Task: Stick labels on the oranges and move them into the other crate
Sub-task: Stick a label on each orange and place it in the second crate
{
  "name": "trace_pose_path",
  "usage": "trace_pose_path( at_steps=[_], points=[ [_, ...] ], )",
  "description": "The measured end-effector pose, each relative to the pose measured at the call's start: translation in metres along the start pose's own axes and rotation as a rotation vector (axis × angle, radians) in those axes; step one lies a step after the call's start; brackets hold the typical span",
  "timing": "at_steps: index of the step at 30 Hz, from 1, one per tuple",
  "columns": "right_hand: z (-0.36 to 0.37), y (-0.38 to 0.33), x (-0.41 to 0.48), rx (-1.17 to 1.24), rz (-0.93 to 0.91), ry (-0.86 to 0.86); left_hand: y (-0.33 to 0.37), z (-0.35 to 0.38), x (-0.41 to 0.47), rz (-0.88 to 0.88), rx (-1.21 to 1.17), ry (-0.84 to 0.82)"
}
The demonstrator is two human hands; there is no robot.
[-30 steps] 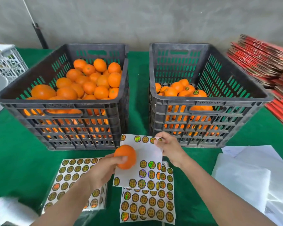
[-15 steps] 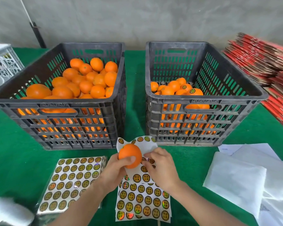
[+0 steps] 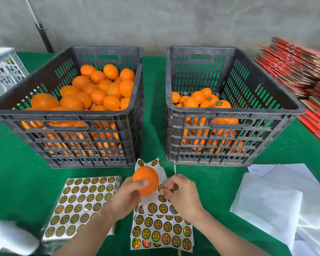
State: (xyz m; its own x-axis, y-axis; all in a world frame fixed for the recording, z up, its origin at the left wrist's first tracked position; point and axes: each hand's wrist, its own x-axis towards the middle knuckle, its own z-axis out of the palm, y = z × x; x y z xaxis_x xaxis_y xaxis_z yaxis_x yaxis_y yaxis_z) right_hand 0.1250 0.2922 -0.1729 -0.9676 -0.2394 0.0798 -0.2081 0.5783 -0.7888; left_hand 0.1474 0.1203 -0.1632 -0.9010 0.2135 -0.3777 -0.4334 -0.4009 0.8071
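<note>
Your left hand [image 3: 126, 197] has its fingers wrapped round one orange [image 3: 145, 179], holding it over the table [image 3: 17, 172] just in front of the two crates. Your right hand [image 3: 182, 195] is curled in, with thumb and forefinger pinching a label [image 3: 161, 187] at the edge of the curled-up sheet [image 3: 156, 169] right beside that orange. The left crate [image 3: 68, 117] is piled with plain oranges [image 3: 100, 89]. The right crate [image 3: 229, 113] has a lower pile, and a few labelled oranges [image 3: 219, 103] show on top. Flat label sheets [image 3: 161, 230] lie under your wrists.
</note>
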Motion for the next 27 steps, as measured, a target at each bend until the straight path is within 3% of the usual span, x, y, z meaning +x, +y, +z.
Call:
trace_pose_path(
  at_steps=[11,19,23,27],
  points=[
    [0.004,0.005,0.000,0.026,0.052,-0.011,-0.002,-0.002,0.003,-0.002,0.027,-0.083],
    [0.007,0.002,-0.006,0.134,-0.070,0.048,0.001,-0.007,0.005,-0.040,-0.005,-0.038],
    [0.002,0.003,-0.006,0.176,0.072,-0.022,0.007,-0.013,-0.002,-0.111,0.233,0.050],
    [-0.005,0.000,-0.003,0.145,0.150,-0.062,0.013,-0.013,-0.008,-0.030,0.713,0.214]
  ],
)
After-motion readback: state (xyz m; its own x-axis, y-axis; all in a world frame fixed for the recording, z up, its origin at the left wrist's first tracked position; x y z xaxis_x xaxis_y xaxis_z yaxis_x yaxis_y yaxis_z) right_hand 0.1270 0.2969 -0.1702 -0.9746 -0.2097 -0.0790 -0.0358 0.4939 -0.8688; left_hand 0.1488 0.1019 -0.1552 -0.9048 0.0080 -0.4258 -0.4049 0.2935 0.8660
